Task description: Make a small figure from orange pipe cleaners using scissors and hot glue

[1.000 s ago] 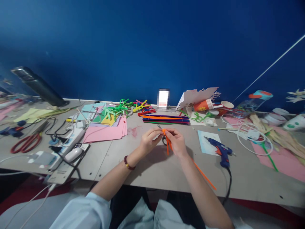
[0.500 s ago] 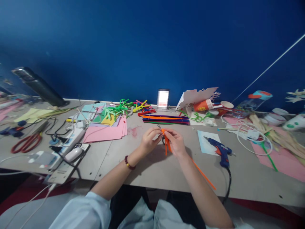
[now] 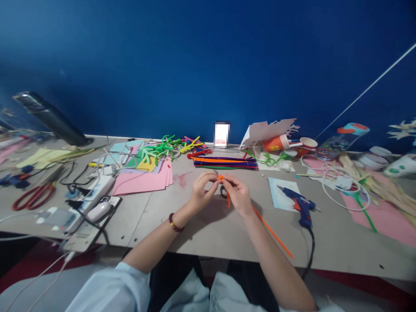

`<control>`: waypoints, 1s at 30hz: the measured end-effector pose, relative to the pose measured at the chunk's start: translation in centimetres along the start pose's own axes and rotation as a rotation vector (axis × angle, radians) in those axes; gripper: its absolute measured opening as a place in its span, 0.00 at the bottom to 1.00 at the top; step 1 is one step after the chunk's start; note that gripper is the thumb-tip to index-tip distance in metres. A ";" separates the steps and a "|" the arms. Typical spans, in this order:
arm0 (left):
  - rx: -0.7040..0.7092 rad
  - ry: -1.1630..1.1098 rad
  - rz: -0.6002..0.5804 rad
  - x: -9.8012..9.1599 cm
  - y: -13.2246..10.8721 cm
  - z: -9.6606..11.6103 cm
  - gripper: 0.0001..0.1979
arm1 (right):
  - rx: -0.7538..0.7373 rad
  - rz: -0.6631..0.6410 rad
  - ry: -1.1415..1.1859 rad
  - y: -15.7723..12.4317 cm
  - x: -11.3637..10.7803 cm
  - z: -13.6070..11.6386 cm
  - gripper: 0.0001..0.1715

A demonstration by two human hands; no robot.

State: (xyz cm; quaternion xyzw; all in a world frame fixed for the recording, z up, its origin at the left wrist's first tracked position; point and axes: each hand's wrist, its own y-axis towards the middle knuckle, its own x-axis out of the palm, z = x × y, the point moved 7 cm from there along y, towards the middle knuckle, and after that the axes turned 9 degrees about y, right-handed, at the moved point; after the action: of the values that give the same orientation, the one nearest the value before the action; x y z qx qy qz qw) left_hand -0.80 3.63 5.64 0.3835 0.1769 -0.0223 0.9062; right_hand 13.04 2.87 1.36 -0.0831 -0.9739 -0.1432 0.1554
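Note:
My left hand (image 3: pixel 202 190) and my right hand (image 3: pixel 238 193) meet over the middle of the grey table (image 3: pixel 208 234). Both pinch the bent top of an orange pipe cleaner (image 3: pixel 227 190). A short end hangs between the hands, and a long straight tail runs down to the right under my right forearm toward the table's front edge. A beaded bracelet (image 3: pixel 173 223) is on my left wrist. Just behind my hands lies a bundle of coloured pipe cleaners (image 3: pixel 225 162).
A blue glue gun (image 3: pixel 299 203) with its cord lies right of my hands. Pink paper (image 3: pixel 143 180), green twisted pipe-cleaner shapes (image 3: pixel 157 149), a power strip (image 3: pixel 94 193) and red scissors (image 3: pixel 34 195) sit left. Paper cups (image 3: pixel 289 143), white cable (image 3: pixel 341 184) and wooden sticks crowd the right.
My hands have drawn slightly closer together and up, and the hanging orange ends between them have become shorter as the pipe cleaner is bent tighter.

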 end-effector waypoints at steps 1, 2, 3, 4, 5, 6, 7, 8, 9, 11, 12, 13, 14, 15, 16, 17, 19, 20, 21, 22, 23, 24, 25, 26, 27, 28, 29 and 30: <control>-0.007 -0.004 0.000 0.0 0.0 0.0 0.05 | -0.039 0.002 -0.037 0.0 -0.1 -0.2 0.08; -0.016 -0.009 0.001 0.1 0.0 -0.1 0.05 | -0.080 0.004 -0.077 -0.1 -0.2 -0.4 0.08; -0.027 -0.017 0.002 0.1 0.0 -0.3 0.05 | -0.121 0.004 -0.120 -0.2 -0.2 -0.6 0.08; -0.042 -0.030 0.005 0.1 0.0 -0.4 0.05 | -0.163 0.002 -0.162 -0.2 -0.2 -0.9 0.08; -0.062 -0.049 0.006 0.2 0.0 -0.7 0.05 | -0.208 -0.004 -0.200 -0.3 -0.2 -1.1 0.08; -0.088 -0.075 0.005 0.2 0.0 -1.0 0.05 | -0.250 -0.013 -0.234 -0.4 -0.1 -1.4 0.09; -0.120 -0.106 -0.001 0.4 -0.1 -1.3 0.05 | -0.288 -0.024 -0.265 -0.5 0.1 -1.7 0.09; -0.156 -0.141 -0.014 0.5 -0.1 -1.7 0.06 | -0.323 -0.036 -0.296 -0.6 0.2 -2.1 0.09; -0.192 -0.177 -0.028 0.7 -0.1 -2.0 0.06 | -0.356 -0.045 -0.327 -0.7 0.4 -2.4 0.10; -0.257 -0.247 -0.054 1.0 -0.2 -2.7 0.07 | -0.417 -0.062 -0.386 -0.9 0.7 -3.1 0.11; -0.287 -0.284 -0.064 1.2 -0.2 -3.0 0.08 | -0.440 -0.070 -0.413 -1.0 0.9 -3.3 0.12; -0.318 -0.327 -0.072 1.3 -0.3 -3.2 0.08 | -0.461 -0.076 -0.435 -1.1 1.0 -3.6 0.12; -0.354 -0.379 -0.078 1.5 -0.3 -3.5 0.08 | -0.474 -0.080 -0.452 -1.1 1.1 -3.8 0.12; -0.394 -0.439 -0.083 1.7 -0.3 -3.8 0.09 | -0.480 -0.084 -0.464 -1.1 1.1 -3.8 0.12; -0.436 -0.503 -0.090 1.9 -0.4 -4.0 0.10 | -0.476 -0.088 -0.468 -1.1 1.2 -3.8 0.12; -0.477 -0.564 -0.100 2.1 -0.4 -4.2 0.11 | -0.465 -0.091 -0.460 -1.1 1.2 -3.8 0.12; -0.545 -0.654 -0.132 2.5 -0.5 -4.4 0.14 | -0.413 -0.093 -0.401 -1.0 1.1 -3.4 0.11; -0.567 -0.682 -0.153 2.6 -0.5 -4.4 0.14 | -0.374 -0.090 -0.347 -0.9 1.0 -3.0 0.10; -0.582 -0.703 -0.172 2.8 -0.5 -4.4 0.14 | -0.326 -0.079 -0.279 -0.7 0.8 -2.6 0.09; -0.591 -0.717 -0.185 2.8 -0.5 -4.4 0.14 | -0.266 -0.063 -0.202 -0.6 0.6 -2.1 0.08; -0.594 -0.727 -0.189 2.8 -0.5 -4.3 0.14 | -0.199 -0.042 -0.122 -0.4 0.4 -1.5 0.08; -0.590 -0.733 -0.184 2.8 -0.4 -4.3 0.15 | -0.127 -0.021 -0.045 -0.3 0.2 -0.8 0.08; -0.583 -0.736 -0.174 2.7 -0.4 -4.2 0.15 | -0.054 -0.005 0.024 -0.1 0.1 -0.2 0.08; -0.572 -0.733 -0.160 2.7 -0.4 -4.1 0.14 | 0.013 0.010 0.082 -0.1 0.0 0.3 0.08; -0.560 -0.726 -0.148 2.6 -0.3 -4.1 0.14 | 0.071 0.021 0.128 0.0 -0.1 0.7 0.09; -0.548 -0.714 -0.140 2.5 -0.3 -4.0 0.13 | 0.114 0.028 0.163 0.0 0.0 0.9 0.10; -0.537 -0.700 -0.134 2.4 -0.4 -3.9 0.13 | 0.145 0.034 0.190 0.0 0.0 1.0 0.11; -0.527 -0.684 -0.131 2.4 -0.4 -3.9 0.12 | 0.167 0.038 0.214 0.1 0.0 1.0 0.11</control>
State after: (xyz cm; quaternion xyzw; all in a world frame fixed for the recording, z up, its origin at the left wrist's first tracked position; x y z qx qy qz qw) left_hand 0.19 6.33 2.07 0.0975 -0.1097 -0.1597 0.9762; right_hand 12.75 3.23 0.50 -0.0728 -0.9585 -0.0666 0.2673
